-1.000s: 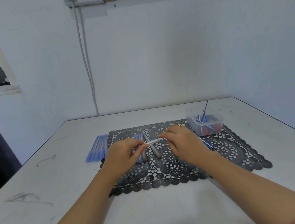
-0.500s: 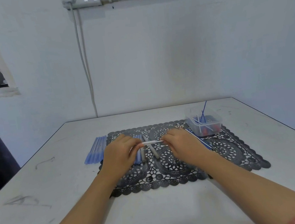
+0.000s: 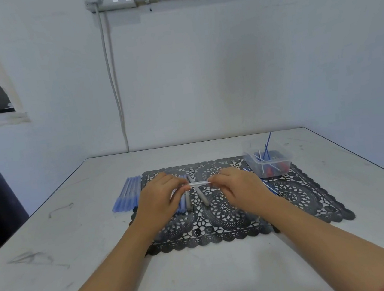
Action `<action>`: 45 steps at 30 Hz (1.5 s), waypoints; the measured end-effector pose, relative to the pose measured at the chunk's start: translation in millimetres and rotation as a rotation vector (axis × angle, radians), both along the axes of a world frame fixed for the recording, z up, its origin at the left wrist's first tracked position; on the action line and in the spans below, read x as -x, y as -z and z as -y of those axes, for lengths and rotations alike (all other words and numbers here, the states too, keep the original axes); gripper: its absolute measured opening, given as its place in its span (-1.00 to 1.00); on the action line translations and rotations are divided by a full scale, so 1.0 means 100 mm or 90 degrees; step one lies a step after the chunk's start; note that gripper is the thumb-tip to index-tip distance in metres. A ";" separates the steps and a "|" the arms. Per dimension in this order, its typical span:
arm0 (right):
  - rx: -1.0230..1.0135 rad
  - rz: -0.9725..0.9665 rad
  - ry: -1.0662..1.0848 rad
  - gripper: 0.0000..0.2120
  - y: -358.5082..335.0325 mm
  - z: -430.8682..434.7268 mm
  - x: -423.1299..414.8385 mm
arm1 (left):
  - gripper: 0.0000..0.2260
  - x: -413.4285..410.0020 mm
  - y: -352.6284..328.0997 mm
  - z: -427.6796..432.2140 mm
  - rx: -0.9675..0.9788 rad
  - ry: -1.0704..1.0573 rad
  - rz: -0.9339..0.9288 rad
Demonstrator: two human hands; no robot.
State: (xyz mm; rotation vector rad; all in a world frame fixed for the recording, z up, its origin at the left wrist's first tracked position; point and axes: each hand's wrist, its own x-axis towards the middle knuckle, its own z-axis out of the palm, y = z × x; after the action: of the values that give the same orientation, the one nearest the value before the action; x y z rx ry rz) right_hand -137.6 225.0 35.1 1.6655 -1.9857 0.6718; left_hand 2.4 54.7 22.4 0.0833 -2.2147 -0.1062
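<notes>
Pen barrel (image 3: 198,183); pinched, L hand (image 3: 159,201) & R hand (image 3: 236,188)

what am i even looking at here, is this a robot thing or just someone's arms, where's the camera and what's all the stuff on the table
There is no machine here, just a person's two bare hands. The camera is worn on the person's head and looks forward and down, so the arms come in from the bottom edge. The left hand and the right hand each pinch one end of a thin clear tube, which looks like a pen barrel, held level above a black lace mat on a white table. Under it on the mat lie grey pens. A row of blue pens lies at the mat's left edge. At the back right stands a clear plastic tub with thin blue sticks and small red pieces.
</notes>
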 end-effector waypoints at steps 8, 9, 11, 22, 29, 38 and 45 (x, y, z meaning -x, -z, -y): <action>-0.046 0.102 0.063 -0.73 -0.05 -0.03 0.01 | -0.71 -0.01 0.00 -0.01 -0.016 -0.003 0.009; -0.052 0.111 0.079 -0.71 -0.07 -0.03 0.00 | -0.71 0.00 0.00 0.00 -0.019 -0.004 0.010; -0.052 0.137 0.098 -0.70 -0.11 -0.04 -0.03 | -0.71 -0.01 0.00 0.00 -0.028 -0.004 0.009; -0.154 0.266 0.156 -0.54 -0.02 -0.05 0.15 | -0.70 -0.02 0.00 0.00 -0.041 -0.007 0.006; -0.120 0.235 0.170 -0.80 0.02 0.00 0.24 | -0.70 -0.02 0.00 0.00 -0.039 -0.006 0.004; -0.256 0.165 0.126 -0.74 0.08 0.02 0.24 | -0.70 -0.01 0.02 0.01 -0.044 -0.002 0.005; -0.290 0.141 0.130 -0.69 0.08 0.02 0.25 | -0.69 -0.01 0.02 0.01 -0.047 0.000 0.013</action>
State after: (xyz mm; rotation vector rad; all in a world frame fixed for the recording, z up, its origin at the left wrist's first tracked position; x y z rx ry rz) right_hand -162.2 222.8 27.3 1.6494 -2.5759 0.3569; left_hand 3.1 53.3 20.2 0.1246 -2.2310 -0.1877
